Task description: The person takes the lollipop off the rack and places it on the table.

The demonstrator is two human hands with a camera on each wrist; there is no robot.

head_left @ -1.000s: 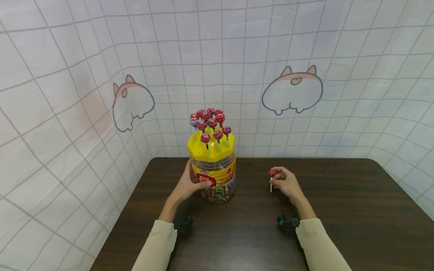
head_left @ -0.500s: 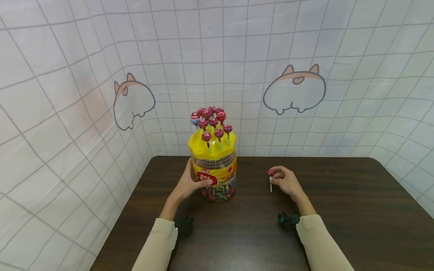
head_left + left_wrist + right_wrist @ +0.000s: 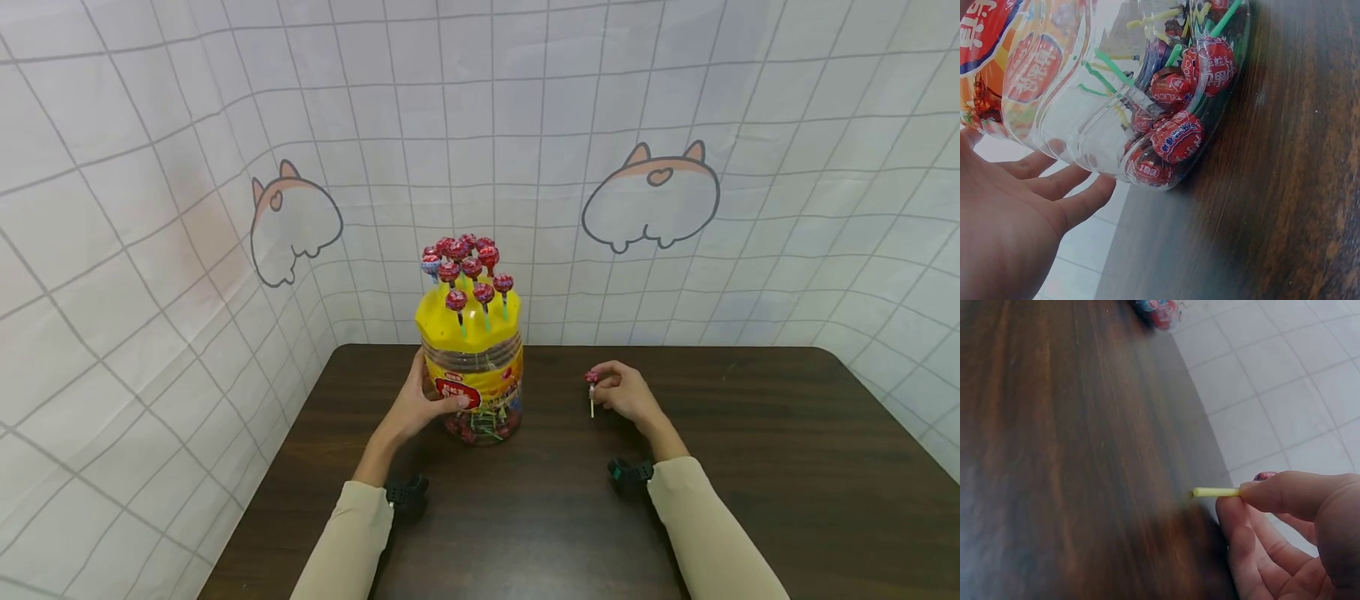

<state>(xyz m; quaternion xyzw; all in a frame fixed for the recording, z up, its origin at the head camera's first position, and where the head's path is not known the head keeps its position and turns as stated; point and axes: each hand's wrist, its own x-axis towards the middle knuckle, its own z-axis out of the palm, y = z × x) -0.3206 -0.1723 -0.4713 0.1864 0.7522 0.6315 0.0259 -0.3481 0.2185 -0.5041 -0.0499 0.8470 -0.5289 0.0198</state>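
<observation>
A clear plastic candy jar (image 3: pixel 495 385) with a yellow lid (image 3: pixel 441 327) stands on the dark wooden table, left of centre. Red-wrapped lollipops (image 3: pixel 457 301) stick up from the lid, along with one blue-wrapped lollipop (image 3: pixel 431 265). More lollipops (image 3: pixel 1179 136) lie inside the jar's bottom. My left hand (image 3: pixel 414 406) holds the jar's left side, thumb across the label, fingers hidden behind it in the head view. To the right of the jar, my right hand (image 3: pixel 628 395) pinches a lollipop (image 3: pixel 592 377) upright, head up; its yellow stick (image 3: pixel 1217 492) juts below the thumb and fingertip.
The dark wooden table (image 3: pixel 525 517) ends at the back against a white gridded curtain (image 3: pixel 525 167) with cartoon prints. Another curtain side stands close on the left. A dark band (image 3: pixel 632 472) is on the right wrist, and another band (image 3: pixel 407 492) on the left.
My right hand, with the lollipop in its pinch, has moved slightly left and up toward the jar. The left hand and the jar stay in place.
</observation>
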